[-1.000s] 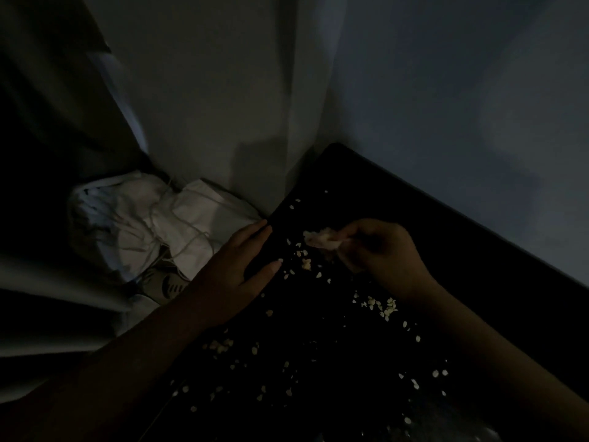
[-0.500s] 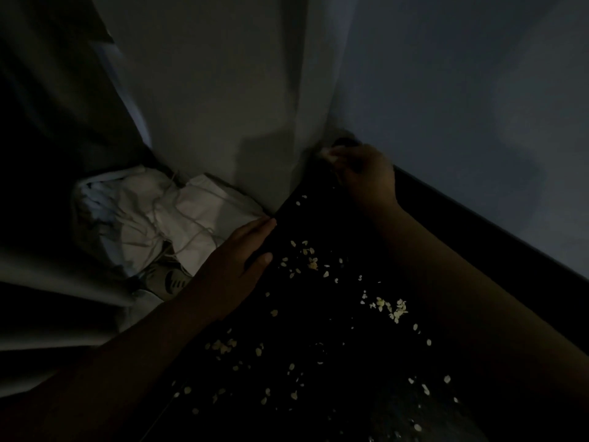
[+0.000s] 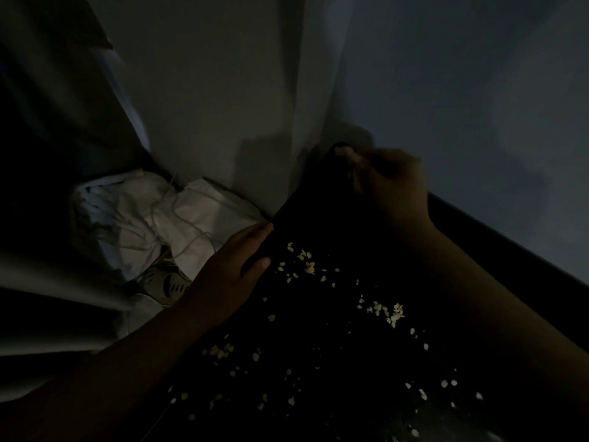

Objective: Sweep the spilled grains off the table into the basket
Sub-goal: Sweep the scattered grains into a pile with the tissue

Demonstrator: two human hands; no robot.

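Observation:
The scene is very dark. Pale grains (image 3: 387, 311) lie scattered over a black table (image 3: 338, 224), with a small cluster (image 3: 304, 261) near my left hand. My left hand (image 3: 232, 275) rests on the table's left edge, fingers straight over the rim and thumb on the top. My right hand (image 3: 390, 183) is at the table's far corner by the wall, fingers curled round a small pale wad (image 3: 349, 154) that looks like tissue. A basket lined with a white bag (image 3: 149, 224) stands on the floor left of the table.
Walls meet in a corner right behind the table's far end. A light curtain (image 3: 47, 314) hangs at the left beside the basket. Pale cords (image 3: 191, 237) lie over the white bag.
My right hand has moved with the pale wad from the grain cluster near my left hand up to the table's far corner. My left hand has stayed on the edge.

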